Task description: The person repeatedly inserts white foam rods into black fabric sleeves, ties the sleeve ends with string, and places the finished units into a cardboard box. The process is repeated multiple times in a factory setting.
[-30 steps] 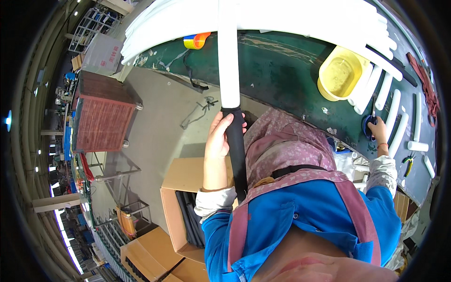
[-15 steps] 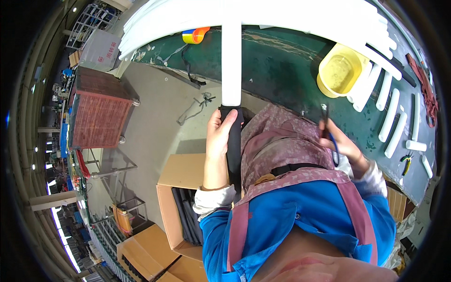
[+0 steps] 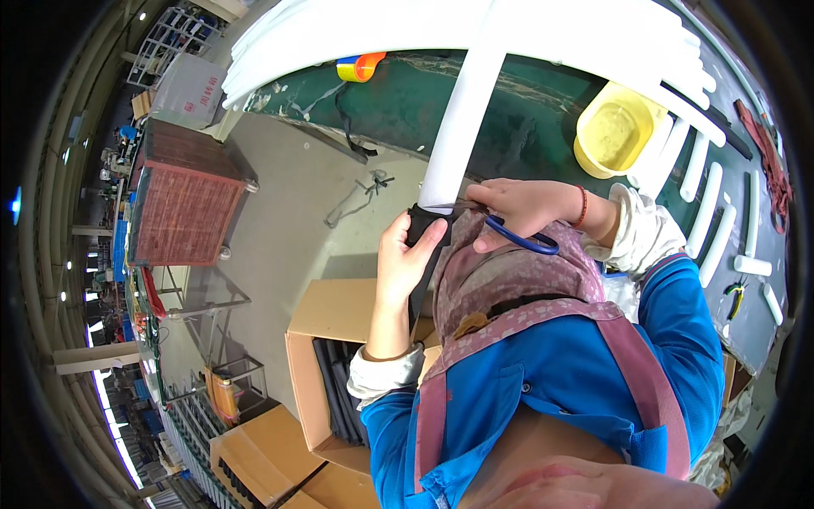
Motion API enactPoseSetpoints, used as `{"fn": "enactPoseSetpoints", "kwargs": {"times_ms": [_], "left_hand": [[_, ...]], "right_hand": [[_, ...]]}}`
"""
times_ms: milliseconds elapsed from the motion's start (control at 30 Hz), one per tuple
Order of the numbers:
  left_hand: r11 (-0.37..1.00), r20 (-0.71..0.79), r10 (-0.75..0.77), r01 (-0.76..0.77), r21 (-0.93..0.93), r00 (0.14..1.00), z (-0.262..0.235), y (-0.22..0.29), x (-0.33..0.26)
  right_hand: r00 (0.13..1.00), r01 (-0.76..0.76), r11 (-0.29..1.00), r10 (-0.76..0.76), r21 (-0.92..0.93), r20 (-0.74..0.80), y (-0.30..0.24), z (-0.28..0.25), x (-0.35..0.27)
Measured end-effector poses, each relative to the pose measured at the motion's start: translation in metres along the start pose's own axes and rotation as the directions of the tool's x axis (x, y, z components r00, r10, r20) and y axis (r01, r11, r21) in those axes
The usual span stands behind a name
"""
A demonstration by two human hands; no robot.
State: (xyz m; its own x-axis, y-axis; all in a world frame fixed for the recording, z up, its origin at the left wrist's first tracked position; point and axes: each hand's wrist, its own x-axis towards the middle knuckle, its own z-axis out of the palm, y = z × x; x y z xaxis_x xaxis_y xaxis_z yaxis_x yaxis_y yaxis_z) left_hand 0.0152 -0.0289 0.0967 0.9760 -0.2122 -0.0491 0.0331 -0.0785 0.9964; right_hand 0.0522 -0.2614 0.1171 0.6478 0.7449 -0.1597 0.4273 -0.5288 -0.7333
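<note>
My left hand (image 3: 405,259) is closed round a black sleeve (image 3: 420,293), its thumb pressed near the upper end. Out of that end runs a long white foam tube (image 3: 462,127), slanting up and right toward the pile of white tubes (image 3: 551,25). My right hand (image 3: 534,206) grips scissors with blue handles (image 3: 534,243). Their blades lie across the white tube just above the sleeve's edge. Whether the blades are cutting into anything cannot be made out. The sleeve's lower part passes down beside my apron, partly hidden by my left forearm.
On the green table (image 3: 543,119) are a yellow basin (image 3: 612,131), an orange, yellow and blue tape roll (image 3: 360,68), short white tube pieces (image 3: 719,242) and yellow-handled pliers (image 3: 734,299). A cardboard box (image 3: 309,399) of black tubes stands lower left, a reddish-brown crate (image 3: 186,199) farther left.
My right hand has brought the scissors leftward from the table edge to the white tube. The tube now slants to the right, and my left hand has shifted slightly down.
</note>
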Motion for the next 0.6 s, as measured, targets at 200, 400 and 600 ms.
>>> {"fn": "enactPoseSetpoints", "kwargs": {"times_ms": [200, 400, 600], "left_hand": [[0.992, 0.097, -0.120, 0.116, 0.044, 0.988, 0.001, -0.005, -0.007], [0.643, 0.479, -0.225, 0.499, -0.581, 0.848, -0.024, -0.028, 0.017], [0.729, 0.364, 0.048, 0.217, -0.649, 0.930, 0.040, -0.014, 0.017]], "right_hand": [[1.000, -0.014, 1.000, 0.014, 0.000, -0.006, -0.004, -0.002, -0.011], [0.969, 0.240, 0.953, -0.224, 0.184, -0.099, 0.003, 0.005, -0.031], [0.959, 0.269, 0.898, -0.215, 0.348, -0.186, 0.014, 0.040, -0.050]]}}
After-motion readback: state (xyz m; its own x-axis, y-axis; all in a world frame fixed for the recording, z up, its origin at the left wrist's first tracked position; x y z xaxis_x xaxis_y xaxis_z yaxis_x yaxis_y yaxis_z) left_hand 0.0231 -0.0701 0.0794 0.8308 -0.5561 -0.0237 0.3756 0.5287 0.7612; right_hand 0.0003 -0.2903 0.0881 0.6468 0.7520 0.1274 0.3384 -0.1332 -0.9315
